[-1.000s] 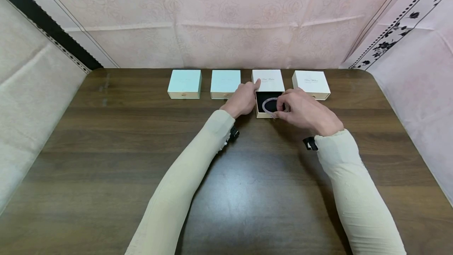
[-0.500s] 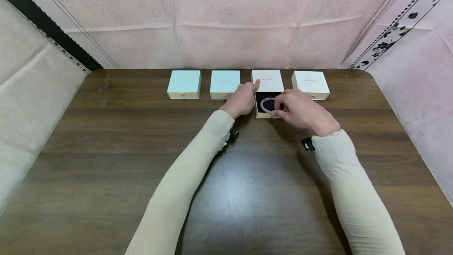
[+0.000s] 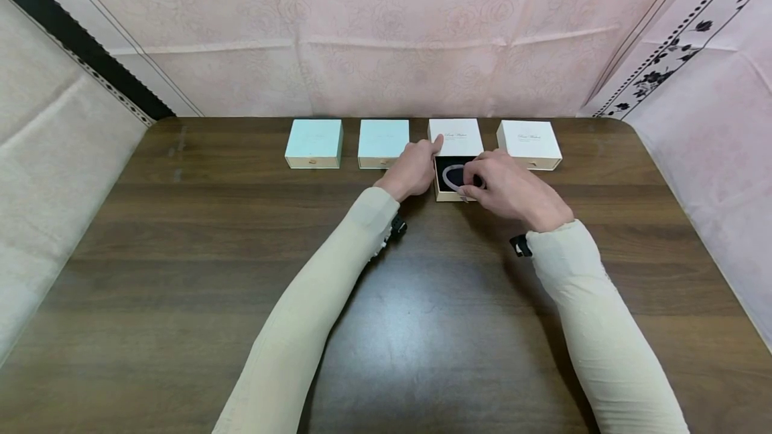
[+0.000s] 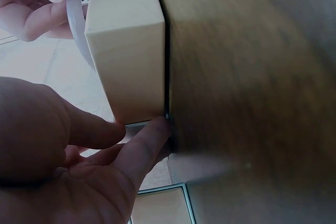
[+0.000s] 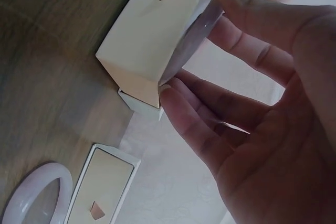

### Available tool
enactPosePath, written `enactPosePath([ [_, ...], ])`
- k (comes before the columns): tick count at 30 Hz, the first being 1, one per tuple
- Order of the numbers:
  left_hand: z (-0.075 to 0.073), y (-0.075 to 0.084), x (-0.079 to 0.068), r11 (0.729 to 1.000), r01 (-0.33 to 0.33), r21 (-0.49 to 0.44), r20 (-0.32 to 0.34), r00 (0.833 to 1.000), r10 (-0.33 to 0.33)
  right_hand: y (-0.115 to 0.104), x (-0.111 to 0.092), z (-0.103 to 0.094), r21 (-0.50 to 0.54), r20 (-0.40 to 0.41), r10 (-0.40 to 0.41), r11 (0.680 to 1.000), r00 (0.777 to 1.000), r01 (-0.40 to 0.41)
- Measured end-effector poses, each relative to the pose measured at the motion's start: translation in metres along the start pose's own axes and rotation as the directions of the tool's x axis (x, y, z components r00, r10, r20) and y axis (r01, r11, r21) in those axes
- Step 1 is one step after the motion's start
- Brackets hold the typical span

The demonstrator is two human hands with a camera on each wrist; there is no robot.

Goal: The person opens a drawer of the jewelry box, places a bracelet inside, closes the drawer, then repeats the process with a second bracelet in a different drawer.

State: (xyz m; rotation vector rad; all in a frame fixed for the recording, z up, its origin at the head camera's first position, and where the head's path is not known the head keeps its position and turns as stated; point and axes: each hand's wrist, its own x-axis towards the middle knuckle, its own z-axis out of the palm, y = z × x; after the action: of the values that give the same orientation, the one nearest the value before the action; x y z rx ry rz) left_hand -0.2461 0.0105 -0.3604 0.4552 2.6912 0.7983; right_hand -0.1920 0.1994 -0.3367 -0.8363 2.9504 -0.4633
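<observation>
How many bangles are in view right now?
2. One bangle is in the right hand, at the open drawer; a second bangle lies by the rightmost box, seen only in the right wrist view. Closed boxes could hide more.

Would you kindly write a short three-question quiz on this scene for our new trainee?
1. In the head view, how many pale turquoise square boxes stand on the dark brown wooden table?
2. True or false: the right hand holds a pale, glossy, ring-shaped bangle.
3. Which box has its black-lined cream drawer pulled out?
A: the leftmost turquoise box
B: the white square box third from the left
C: the rightmost white box

Key: 1. Two. 2. True. 3. B.
</observation>
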Motion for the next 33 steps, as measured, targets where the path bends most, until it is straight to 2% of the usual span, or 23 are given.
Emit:
enactPosePath([
  [18,0.001,-0.001,0.002,1.0,-0.018,0.017,0.004,1.0,0.018,-0.001,0.008,0.011,-0.03,-0.086,-0.062,0.998,0.994,0.06],
  [33,0.001,-0.002,0.003,0.999,-0.025,0.033,0.001,1.0,0.025,-0.001,0.01,0.017,-0.028,-0.103,-0.041,0.999,0.994,0.039],
])
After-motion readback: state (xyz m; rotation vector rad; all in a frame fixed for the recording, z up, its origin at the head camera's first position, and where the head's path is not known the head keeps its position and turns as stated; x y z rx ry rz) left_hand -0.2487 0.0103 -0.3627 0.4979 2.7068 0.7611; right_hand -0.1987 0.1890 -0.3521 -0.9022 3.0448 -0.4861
